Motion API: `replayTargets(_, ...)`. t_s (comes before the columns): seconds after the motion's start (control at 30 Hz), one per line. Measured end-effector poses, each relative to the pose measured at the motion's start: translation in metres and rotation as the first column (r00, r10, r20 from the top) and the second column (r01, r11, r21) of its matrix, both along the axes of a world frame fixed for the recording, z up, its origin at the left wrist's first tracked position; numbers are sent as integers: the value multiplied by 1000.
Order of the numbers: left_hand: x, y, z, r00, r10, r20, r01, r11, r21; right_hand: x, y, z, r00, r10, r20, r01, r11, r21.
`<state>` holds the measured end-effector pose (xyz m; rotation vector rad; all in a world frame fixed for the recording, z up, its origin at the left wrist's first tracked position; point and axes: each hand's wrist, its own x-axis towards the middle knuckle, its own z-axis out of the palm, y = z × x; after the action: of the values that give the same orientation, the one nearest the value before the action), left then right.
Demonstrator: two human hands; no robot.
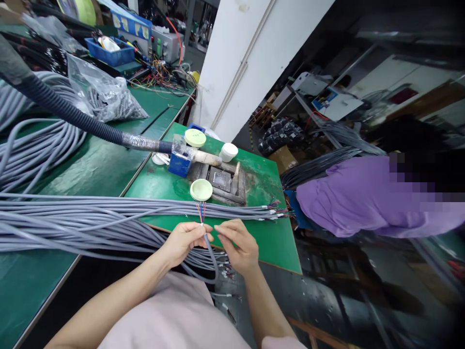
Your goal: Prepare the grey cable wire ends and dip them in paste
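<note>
Item 1, far left: bundle of grey cables (72,218), lying lengthwise across the green desk (101,165), its stripped ends reaching past the middle.

Item 2: black corrugated hose (65,111), slanting above the bundle to a blue block (179,164).

Item 3: our left hand (183,242), at the desk's near edge, fingers clenched on a single grey cable (210,252) just under its stripped end. Coloured wires (200,211) stand up from it. The cable loops down off the desk between our two hands.

Item 4: pale green lid (201,189), just behind the wires, beside a metal fixture (225,182).

Item 5: our right hand (236,245), thumb and forefinger pinched together just beside the cable. We cannot tell whether they grip a strand.

Item 6, far right: a person in a purple top (363,198), bent over beyond the desk.
</note>
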<state>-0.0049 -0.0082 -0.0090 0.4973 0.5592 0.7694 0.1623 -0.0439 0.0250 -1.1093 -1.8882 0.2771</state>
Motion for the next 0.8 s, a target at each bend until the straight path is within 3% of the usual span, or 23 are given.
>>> replayTargets(0.07,-1,2,1,999,14,40,-14,1000,-18,1,1,-3,993,75,96,-77,997,23)
replayTargets(0.2,-2,6,0,997,32,76,-28,998,-47,-3,5,-7,965,108,239,-131,988,80)
replayTargets(0.37,-7,10,3,994,11,109,-14,1000,24,-6,16,-4,936,179,302,-220,970,108)
replayTargets(0.43,-13,10,6,998,48,28,-50,996,76,-4,24,1,955,145,259,-190,969,156)
replayTargets(0.5,-21,9,10,985,128,-116,-102,973,207,2,37,7,985,39,166,-75,973,218)
replayTargets(0.57,-31,9,13,924,272,-268,-142,896,421,7,52,13,992,-107,69,89,972,218)
replayTargets(0.63,-42,9,14,821,445,-357,-138,762,632,10,69,18,974,-226,15,221,964,145)
replayTargets(0.7,-51,11,13,724,576,-379,-107,637,763,11,85,21,961,-277,-8,277,959,61)
replayTargets(0.8,-59,15,8,642,656,-396,-88,577,812,7,100,24,962,-269,-48,269,963,-8)
